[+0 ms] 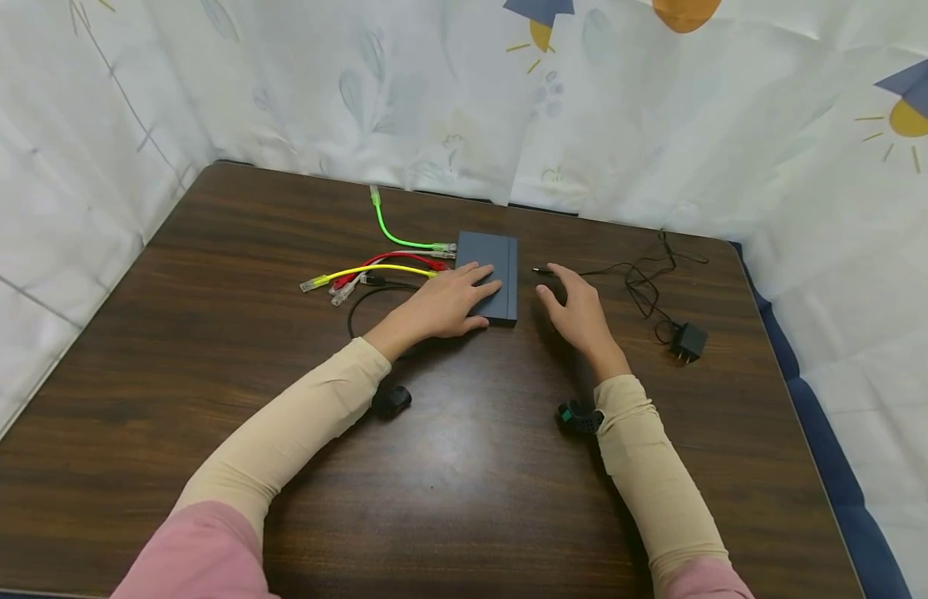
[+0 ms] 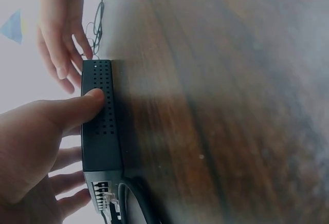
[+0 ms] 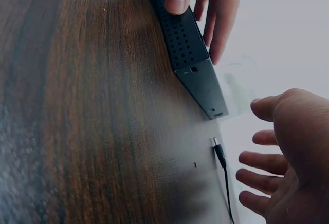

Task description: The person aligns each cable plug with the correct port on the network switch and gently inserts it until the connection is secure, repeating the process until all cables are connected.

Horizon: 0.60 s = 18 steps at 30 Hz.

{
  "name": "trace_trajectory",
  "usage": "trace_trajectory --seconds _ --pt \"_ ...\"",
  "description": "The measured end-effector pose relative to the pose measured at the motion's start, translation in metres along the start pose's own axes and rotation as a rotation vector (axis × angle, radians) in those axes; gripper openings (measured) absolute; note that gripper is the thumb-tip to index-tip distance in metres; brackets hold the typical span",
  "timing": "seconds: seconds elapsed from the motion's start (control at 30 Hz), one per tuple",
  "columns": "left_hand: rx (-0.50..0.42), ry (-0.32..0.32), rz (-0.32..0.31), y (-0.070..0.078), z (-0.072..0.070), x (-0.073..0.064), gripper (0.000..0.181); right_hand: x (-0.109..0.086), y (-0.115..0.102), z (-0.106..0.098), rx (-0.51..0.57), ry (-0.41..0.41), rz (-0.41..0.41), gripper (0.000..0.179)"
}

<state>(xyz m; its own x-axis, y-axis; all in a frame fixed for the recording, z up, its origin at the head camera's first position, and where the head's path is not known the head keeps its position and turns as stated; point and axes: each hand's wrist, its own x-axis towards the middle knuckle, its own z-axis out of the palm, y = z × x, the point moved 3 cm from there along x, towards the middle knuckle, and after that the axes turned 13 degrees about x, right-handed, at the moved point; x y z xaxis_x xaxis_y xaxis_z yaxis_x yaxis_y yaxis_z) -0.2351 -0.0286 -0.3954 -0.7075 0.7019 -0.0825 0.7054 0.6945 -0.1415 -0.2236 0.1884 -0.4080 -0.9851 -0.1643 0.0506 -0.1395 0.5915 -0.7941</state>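
Note:
A dark grey-blue network switch [image 1: 473, 246] lies flat near the back of the table. My left hand [image 1: 445, 301] holds it, fingers spread over the top and the thumb [image 2: 92, 103] against the perforated front side. Network cables come out of its left end: green [image 1: 389, 235], yellow [image 1: 367, 270], red [image 1: 397, 255], grey and black. Small openings show on its right end in the right wrist view. To the right, my right hand [image 1: 579, 314] hovers with parted fingers and holds nothing. Beside its fingertips lies the barrel plug [image 3: 220, 153] of a thin black cord.
The cord [image 1: 644, 287] lies in loose loops and runs to a black power adapter [image 1: 688, 342] at the right. A patterned white curtain [image 1: 464, 108] hangs behind the brown table [image 1: 464, 499]. Wrist cameras [image 1: 392, 401] sit under both forearms.

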Motion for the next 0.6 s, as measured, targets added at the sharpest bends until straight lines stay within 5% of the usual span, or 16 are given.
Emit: trace_trajectory --seconds 0.6 --pt "-0.017 -0.008 -0.007 0.0016 -0.001 0.0 0.067 0.0092 0.0026 0.0031 0.026 0.052 -0.006 0.054"
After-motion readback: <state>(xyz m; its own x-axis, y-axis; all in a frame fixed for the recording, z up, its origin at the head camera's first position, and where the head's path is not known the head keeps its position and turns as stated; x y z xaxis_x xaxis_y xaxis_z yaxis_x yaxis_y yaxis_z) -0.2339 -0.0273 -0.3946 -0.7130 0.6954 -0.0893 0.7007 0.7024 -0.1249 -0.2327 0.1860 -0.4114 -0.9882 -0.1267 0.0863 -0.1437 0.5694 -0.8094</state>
